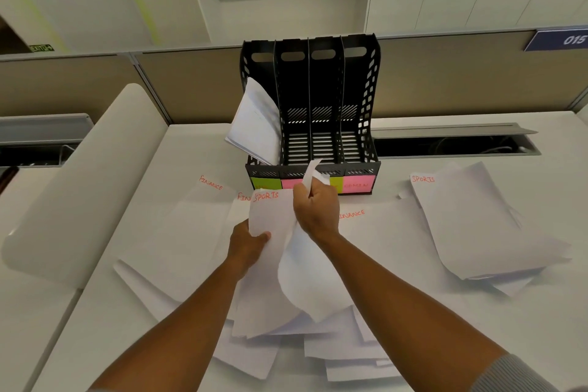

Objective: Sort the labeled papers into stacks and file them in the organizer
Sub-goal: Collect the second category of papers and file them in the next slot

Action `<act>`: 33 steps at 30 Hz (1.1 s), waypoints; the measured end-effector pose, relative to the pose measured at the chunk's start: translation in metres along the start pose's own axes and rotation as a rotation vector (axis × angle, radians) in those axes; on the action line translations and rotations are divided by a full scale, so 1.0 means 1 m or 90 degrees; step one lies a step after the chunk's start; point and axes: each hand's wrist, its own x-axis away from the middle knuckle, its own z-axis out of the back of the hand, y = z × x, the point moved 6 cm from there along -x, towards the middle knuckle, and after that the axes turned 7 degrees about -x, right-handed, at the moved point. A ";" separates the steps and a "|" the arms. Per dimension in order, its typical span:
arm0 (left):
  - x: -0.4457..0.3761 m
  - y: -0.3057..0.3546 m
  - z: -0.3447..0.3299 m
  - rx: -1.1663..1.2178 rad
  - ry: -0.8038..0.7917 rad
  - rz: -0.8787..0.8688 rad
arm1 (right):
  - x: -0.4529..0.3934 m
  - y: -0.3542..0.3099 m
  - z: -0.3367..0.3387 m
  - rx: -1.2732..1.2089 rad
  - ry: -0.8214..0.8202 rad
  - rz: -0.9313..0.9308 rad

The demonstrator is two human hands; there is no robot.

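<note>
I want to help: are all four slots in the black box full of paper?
No, only the leftmost slot of the organizer holds papers; the others are empty.

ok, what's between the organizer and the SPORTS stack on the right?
Head view: bare white desk lies between the organizer and the SPORTS stack, apart from one small paper scrap.

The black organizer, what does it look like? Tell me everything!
The organizer is black plastic with slotted floors and holes in its walls. It stands upright at the back of the desk and has four slots side by side. The leftmost slot holds a leaning bunch of papers; the other three look empty. Green and pink sticky labels line its front.
</note>
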 end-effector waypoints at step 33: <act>0.001 -0.008 -0.008 0.124 -0.072 0.036 | 0.021 0.079 0.001 0.044 -0.215 -0.305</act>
